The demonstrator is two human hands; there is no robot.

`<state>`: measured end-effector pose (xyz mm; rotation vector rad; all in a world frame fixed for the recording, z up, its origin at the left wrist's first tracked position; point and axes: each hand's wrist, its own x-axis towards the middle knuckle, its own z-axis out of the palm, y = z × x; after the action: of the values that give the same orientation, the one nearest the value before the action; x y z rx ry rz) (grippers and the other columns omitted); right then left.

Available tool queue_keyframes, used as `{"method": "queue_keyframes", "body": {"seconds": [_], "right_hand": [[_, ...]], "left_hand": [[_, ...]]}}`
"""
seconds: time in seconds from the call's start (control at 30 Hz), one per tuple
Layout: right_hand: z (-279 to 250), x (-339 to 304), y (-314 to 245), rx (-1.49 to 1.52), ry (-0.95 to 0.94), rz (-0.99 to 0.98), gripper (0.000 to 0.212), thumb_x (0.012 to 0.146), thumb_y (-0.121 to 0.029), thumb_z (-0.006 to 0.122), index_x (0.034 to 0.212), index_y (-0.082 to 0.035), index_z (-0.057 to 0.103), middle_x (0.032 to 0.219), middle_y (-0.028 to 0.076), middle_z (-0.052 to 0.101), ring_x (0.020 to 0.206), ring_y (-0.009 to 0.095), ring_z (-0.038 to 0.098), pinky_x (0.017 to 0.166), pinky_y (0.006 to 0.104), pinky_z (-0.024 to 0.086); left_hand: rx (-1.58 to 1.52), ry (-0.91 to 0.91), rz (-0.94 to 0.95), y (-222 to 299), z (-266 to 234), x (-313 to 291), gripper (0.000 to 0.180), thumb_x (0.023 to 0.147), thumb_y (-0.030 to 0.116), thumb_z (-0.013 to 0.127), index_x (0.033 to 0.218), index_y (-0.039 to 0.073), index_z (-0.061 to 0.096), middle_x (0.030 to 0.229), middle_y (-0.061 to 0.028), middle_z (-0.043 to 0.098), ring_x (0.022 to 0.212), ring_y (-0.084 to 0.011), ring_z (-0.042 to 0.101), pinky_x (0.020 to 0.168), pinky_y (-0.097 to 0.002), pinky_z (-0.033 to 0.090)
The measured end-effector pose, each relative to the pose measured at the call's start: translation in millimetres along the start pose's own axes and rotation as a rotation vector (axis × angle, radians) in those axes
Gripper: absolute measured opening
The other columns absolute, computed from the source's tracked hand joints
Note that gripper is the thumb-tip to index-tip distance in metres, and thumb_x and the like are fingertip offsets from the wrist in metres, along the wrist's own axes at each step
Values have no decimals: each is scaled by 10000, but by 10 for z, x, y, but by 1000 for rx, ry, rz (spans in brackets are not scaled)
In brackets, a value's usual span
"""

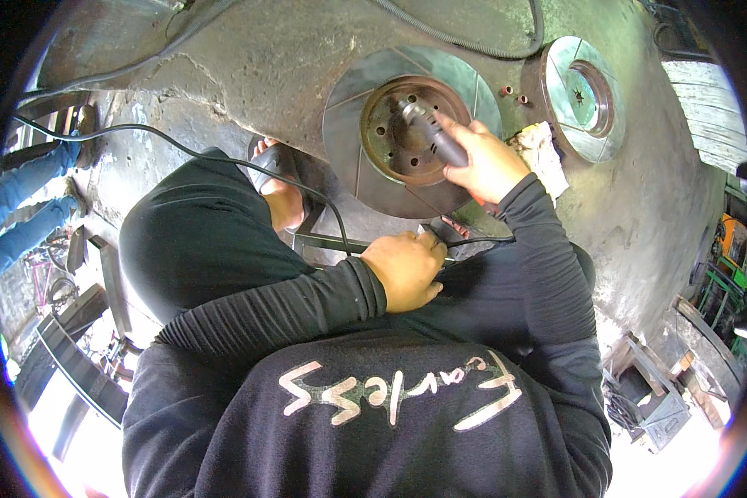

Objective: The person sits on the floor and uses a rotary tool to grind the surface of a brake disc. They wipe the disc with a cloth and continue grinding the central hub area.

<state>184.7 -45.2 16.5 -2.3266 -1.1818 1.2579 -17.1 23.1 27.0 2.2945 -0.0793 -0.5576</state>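
Observation:
My right hand wraps around the dark body of a corded grinder, thumb on the near side. The grinder's silver head lies over the rusty hub of a large slotted brake disc, at its bolt holes; whether it touches is hidden. My left hand rests low over my lap with its fingers curled under. A black cable runs beside those fingers, and what they hold, if anything, is hidden. Just right of the left hand, the cable leads toward the grinder's rear end.
A second slotted brake disc lies at the far right, with a crumpled pale cloth and two small reddish pieces beside it. Grey hose curves along the floor. At the left stand another person's legs in blue trousers.

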Motion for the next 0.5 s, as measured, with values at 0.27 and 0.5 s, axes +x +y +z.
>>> {"method": "queue_keyframes", "body": {"seconds": [0.27, 0.5], "right_hand": [[112, 27, 74, -98, 63, -109, 784, 775, -189, 675, 1492, -189, 357, 1202, 291, 507, 879, 409, 662, 791, 422, 559], [135, 59, 71, -100, 12, -142, 775, 786, -194, 667, 1494, -212, 353, 1198, 279, 498, 749, 340, 678, 704, 411, 575]], "left_hand": [[21, -23, 19, -14, 15, 7, 449, 807, 328, 685, 1111, 11, 590, 974, -157, 618, 910, -342, 644, 759, -449, 547], [14, -49, -8, -1, 2, 29, 448, 811, 328, 682, 1111, 9, 587, 968, -159, 615, 909, -347, 643, 761, -452, 544]]}}
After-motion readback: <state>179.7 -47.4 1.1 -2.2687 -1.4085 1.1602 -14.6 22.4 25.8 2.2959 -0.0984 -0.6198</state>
